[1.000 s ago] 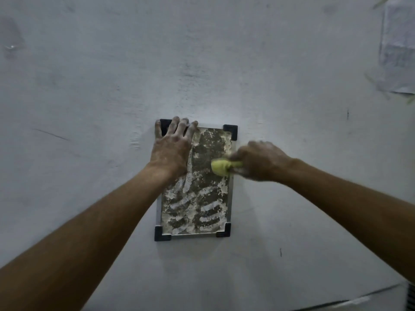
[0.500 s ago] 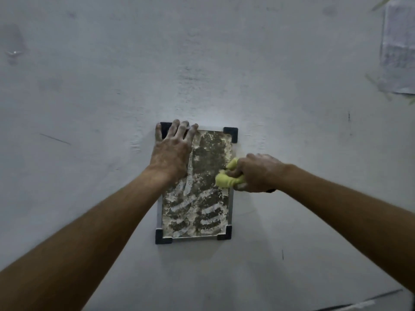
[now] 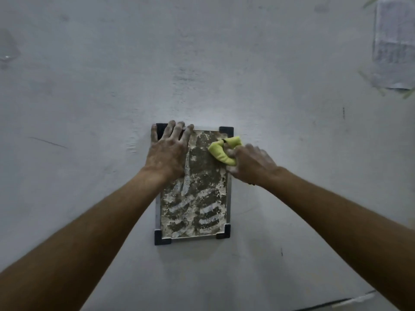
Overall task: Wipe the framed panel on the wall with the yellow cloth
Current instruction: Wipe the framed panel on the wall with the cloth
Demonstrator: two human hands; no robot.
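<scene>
My right hand [image 3: 251, 163] has moved up from the panel's right edge at mid-height toward its upper right corner; my left hand [image 3: 167, 151] has not shifted. The right hand's fingers are curled tight around the bunched yellow cloth [image 3: 224, 150], which protrudes at 10 o'clock from the knuckles onto the framed panel [image 3: 195, 198]. The left hand lies flat, fingers spread, pressing the panel's upper left corner against the wall [image 3: 89, 86]. Both forearms extend from 6 o'clock.

You see the framed panel [image 3: 194, 194] upright on the wall, smeared with white streaks; the yellow cloth [image 3: 222, 151], bunched, touches its upper right part.
</scene>
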